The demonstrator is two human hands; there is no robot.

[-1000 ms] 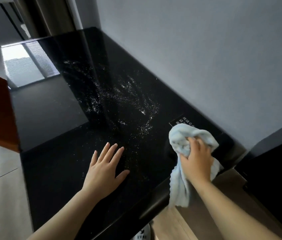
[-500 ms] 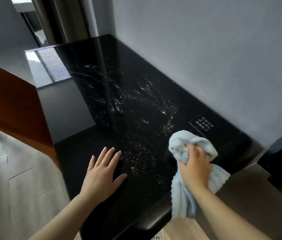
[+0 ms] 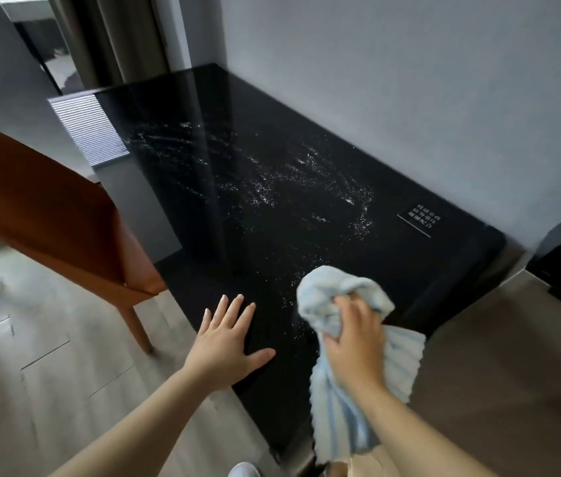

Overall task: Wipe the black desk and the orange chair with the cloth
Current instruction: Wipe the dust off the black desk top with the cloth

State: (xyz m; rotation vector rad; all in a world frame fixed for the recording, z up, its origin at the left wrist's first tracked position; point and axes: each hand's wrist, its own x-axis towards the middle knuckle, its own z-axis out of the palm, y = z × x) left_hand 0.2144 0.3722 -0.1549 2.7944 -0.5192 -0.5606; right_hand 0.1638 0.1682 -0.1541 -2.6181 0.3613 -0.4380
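right hand [image 3: 354,342] gripping blue cloth [image 3: 337,297] on black desk [image 3: 306,160], left hand [image 3: 227,339] flat

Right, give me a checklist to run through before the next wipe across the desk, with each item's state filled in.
1. Firm hold: the right hand grips the bunched light blue cloth: ok.
2. Cloth pressed onto the black desk: its bunched end is at the surface, but contact is unclear: cannot tell.
3. Stroke path free of the left hand: it lies flat on the desk, beside the cloth and apart from it: ok.
4. Desk clean: white streaks cover its middle: not ok.
5. The orange chair already wiped: cannot tell.
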